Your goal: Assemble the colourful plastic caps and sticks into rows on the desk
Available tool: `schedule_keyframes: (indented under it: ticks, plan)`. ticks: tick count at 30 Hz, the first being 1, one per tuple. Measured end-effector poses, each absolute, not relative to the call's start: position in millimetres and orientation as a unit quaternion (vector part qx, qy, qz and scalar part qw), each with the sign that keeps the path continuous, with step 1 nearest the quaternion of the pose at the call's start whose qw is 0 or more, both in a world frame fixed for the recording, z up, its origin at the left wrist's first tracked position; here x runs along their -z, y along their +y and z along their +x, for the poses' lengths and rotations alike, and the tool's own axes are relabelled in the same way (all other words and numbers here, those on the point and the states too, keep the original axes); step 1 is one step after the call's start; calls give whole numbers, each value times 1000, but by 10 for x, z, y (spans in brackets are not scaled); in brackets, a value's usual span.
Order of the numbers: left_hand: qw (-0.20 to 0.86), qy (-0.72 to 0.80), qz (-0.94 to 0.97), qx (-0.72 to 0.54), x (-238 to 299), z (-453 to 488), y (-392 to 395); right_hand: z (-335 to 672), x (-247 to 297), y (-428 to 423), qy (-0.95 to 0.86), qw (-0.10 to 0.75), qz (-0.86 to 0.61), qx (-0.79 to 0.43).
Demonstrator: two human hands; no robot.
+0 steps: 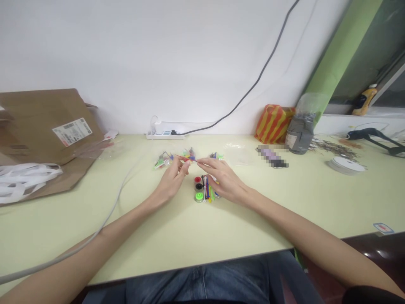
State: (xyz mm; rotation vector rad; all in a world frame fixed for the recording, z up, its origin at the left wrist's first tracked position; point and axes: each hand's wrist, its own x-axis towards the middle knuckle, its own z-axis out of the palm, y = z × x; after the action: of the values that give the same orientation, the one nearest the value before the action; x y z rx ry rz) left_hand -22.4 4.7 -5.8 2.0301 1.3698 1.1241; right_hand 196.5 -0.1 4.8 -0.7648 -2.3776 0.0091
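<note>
My left hand (171, 179) pinches a thin red piece (183, 158), seemingly plastic, above the table. Fingers stretched toward it, my right hand (226, 179) meets the left at a small blue part; whether its fingertips grip anything is too small to tell. Below the hands lie round pieces with a red (198, 179), a black (198, 186) and a bright green top (199, 196). Beside them is a row of thin coloured sticks (207, 192), partly hidden by my right hand. Behind, small clear bags hold mixed coloured parts (161, 161).
A grey cable (118, 194) crosses my left forearm. Cardboard (38, 131) and white strapping (25, 179) lie left. A power strip (164, 134) sits by the wall. To the right are clear plastic (238, 154), a blurred-out phone-like object (272, 157), a striped bag (274, 122) and a white spool (346, 165).
</note>
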Motion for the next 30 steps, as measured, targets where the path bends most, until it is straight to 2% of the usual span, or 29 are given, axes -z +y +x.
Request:
schedule_keyframes:
  ticks: [4, 9, 14, 19, 24, 30]
  plan:
    - [231, 478, 733, -427, 12, -203, 24, 1980, -44, 6, -908, 317, -275, -8]
    - [233, 451, 752, -420, -61, -160, -47, 2006, -57, 7, -890, 389, -229, -68]
    - [129, 404, 823, -377, -90, -85, -147, 1964, -105, -75, -815, 471, -280, -188]
    - [11, 364, 861, -355, -87, -71, -166, 1947, -111, -99, -819, 442, -270, -246]
    - [-11, 365, 861, -352, -64, -107, -132, 1953, -102, -96, -844, 428, -265, -182]
    - [-51, 340, 873, -347, -85, -90, -192, 1950, -130, -136, -849, 413, -248, -219]
